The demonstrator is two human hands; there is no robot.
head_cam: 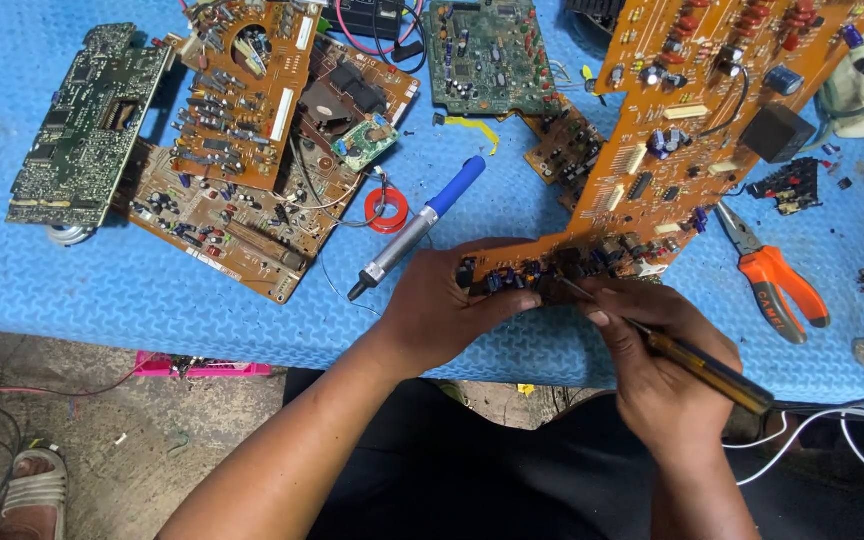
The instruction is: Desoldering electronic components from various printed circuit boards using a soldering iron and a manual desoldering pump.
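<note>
My left hand (442, 305) grips the near corner of a large orange circuit board (692, 130) that stretches up to the far right. My right hand (667, 365) holds a soldering iron (697, 362) with a dark yellow handle, its thin tip touching the board's near edge among small dark components. A blue and silver desoldering pump (417, 228) lies on the blue mat just left of my left hand, next to a red ring of tape (387, 211).
Several other circuit boards lie on the blue mat (132, 290): a green one (82, 125) far left, stacked orange ones (242, 150), a green one (482, 55) at the top. Orange-handled pliers (777, 280) lie right. White cables (832, 430) trail lower right. A sandalled foot (32, 490) shows bottom left.
</note>
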